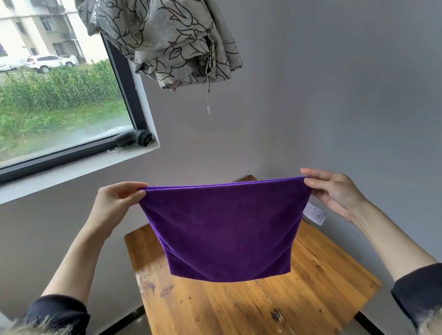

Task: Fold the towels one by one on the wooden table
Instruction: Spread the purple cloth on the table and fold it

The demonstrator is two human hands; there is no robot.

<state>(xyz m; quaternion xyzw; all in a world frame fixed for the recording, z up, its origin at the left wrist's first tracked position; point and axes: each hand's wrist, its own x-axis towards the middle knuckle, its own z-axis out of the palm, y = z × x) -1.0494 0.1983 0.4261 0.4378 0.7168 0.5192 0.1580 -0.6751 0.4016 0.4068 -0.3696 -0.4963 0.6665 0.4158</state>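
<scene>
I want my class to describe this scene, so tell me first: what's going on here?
A person is holding a purple towel up in the air above a wooden table. The left hand pinches one top corner and the right hand pinches the other, so the top edge is stretched straight. The towel hangs free, and a white label shows near the right hand. Two edges run along the top, so it looks already doubled. No other towels are in view.

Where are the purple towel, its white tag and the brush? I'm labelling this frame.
purple towel (226, 228): head view, middle of the cloth.
white tag (314, 214): head view, tag's centre.
brush (134, 139): head view, black body on the windowsill.
</scene>
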